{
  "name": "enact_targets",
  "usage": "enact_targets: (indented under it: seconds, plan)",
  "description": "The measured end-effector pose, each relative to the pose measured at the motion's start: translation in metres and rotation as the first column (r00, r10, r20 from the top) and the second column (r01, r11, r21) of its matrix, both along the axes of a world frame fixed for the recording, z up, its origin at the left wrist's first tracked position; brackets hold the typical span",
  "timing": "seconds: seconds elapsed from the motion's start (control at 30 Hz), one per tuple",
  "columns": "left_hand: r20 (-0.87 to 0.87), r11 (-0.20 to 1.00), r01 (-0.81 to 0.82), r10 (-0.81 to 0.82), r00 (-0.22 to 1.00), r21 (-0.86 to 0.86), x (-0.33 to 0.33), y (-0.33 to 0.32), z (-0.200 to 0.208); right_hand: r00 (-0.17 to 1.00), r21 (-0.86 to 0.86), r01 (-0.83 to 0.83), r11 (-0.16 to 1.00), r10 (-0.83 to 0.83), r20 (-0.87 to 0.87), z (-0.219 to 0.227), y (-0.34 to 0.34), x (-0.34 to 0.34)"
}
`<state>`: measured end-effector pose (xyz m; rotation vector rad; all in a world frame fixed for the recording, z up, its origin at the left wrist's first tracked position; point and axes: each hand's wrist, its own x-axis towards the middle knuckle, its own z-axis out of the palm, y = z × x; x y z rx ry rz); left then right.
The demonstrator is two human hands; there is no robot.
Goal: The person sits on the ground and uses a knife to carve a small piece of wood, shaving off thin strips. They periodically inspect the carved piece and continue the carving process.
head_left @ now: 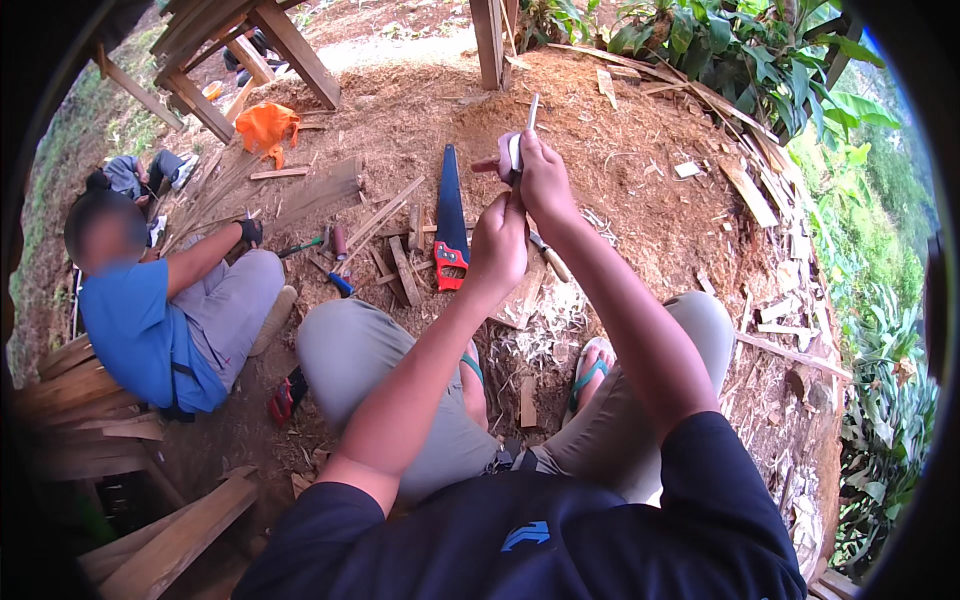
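Observation:
Both my arms reach forward over my knees, and the hands meet close together. My right hand is closed around a pale lilac-and-white curled piece with a thin whitish rod sticking up and a brown end jutting left. Just below it, my left hand is closed, its fingers against something dark and narrow that I cannot make out. Beneath the hands lies a tool with a pale wooden handle. To their left rests a handsaw with a blue blade and red handle.
A person in a blue shirt sits at the left beside a green-handled tool, a reddish spool and a blue-handled tool. Wood offcuts and shavings cover the ground. Timber posts and an orange bag are farther back.

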<state>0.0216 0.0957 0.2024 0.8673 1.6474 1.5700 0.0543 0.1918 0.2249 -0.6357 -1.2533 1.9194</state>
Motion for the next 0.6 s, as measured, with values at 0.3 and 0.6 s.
enact_targets:
  seconds: [0.3,0.6]
  plan:
    - [0.181,0.991,0.130,-0.125,0.975,-0.011,0.006,-0.019,-0.012,0.969,-0.012,0.090,0.996,-0.085,0.233,0.021,0.048,0.019]
    - [0.002,0.984,0.163,-0.164,0.987,-0.066,0.006,-0.024,-0.009,0.989,-0.066,-0.107,0.992,0.113,0.100,0.006,0.061,0.040]
